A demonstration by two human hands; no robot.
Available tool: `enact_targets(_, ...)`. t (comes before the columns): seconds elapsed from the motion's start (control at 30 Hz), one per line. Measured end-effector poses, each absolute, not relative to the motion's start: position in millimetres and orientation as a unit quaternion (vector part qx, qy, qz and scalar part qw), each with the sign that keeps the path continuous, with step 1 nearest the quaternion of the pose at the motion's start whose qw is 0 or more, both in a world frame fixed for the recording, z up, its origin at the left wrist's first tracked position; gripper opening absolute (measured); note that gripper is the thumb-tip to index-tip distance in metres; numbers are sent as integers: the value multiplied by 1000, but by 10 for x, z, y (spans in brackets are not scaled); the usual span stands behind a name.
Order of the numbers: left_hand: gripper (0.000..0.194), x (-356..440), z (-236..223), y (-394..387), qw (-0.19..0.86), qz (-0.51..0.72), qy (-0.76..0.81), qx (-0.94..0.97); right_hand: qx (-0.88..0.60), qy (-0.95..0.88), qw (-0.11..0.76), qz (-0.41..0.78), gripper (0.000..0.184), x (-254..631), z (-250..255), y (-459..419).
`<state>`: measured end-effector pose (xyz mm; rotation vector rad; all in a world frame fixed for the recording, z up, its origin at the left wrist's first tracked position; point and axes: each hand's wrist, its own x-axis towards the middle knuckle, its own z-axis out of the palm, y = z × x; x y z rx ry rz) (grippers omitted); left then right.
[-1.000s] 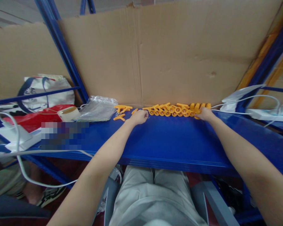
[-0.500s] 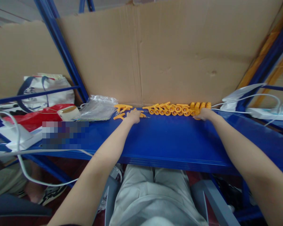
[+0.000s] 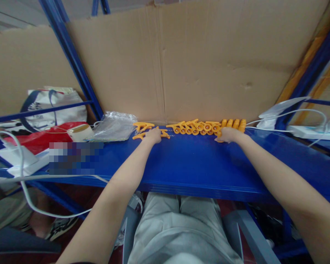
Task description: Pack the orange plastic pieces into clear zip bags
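Observation:
A row of small orange plastic parts (image 3: 200, 127) lies along the back of the blue shelf (image 3: 198, 161), against a cardboard sheet (image 3: 209, 62). My left hand (image 3: 153, 135) rests on a few loose orange parts (image 3: 143, 126) at the row's left end, its fingers curled over them. My right hand (image 3: 227, 134) sits at the row's right part, fingers bent down on an orange piece (image 3: 219, 134). What either hand grips is hidden by the hand's back.
A clear plastic bag (image 3: 114, 126) lies left of the parts. Further left are a roll of tape (image 3: 79, 132), a red bag (image 3: 41, 139) and a white tote (image 3: 55, 106). White cables and a power strip (image 3: 310, 132) sit at right. Blue rack posts (image 3: 71, 58) stand behind.
My left hand slid left from the row's end onto the loose parts. My right hand moved a little left along the row, uncovering the rightmost pieces.

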<state>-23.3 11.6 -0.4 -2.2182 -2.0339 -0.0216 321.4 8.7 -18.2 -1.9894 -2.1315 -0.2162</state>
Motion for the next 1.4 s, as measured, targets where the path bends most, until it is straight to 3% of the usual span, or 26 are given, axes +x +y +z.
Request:
enact_targets(0.1, 51, -246, -13, 131, 52, -12, -682, -729, -684, -727, 32, -52, 32, 2964, -113, -53)
enact_targets(0.27, 41, -254, -10, 142, 88, -40, -674, -732, -590, -804, 74, -25, 21, 2735, -37, -212)
enact_targets(0.5, 25, -191, 33, 75, 110, -108, -615, -773, -547, -827, 123, -41, 20, 2649, -28, -229)
enact_targets(0.83, 26, -1, -44, 27, 118, -183, -520, -826, -497, -840, 203, -73, 19, 2652, -83, -185)
enact_targets(1.4, 28, 32, -49, 18, 89, -207, -498, -838, -499, -837, 173, -142, 24, 2562, -25, -307)
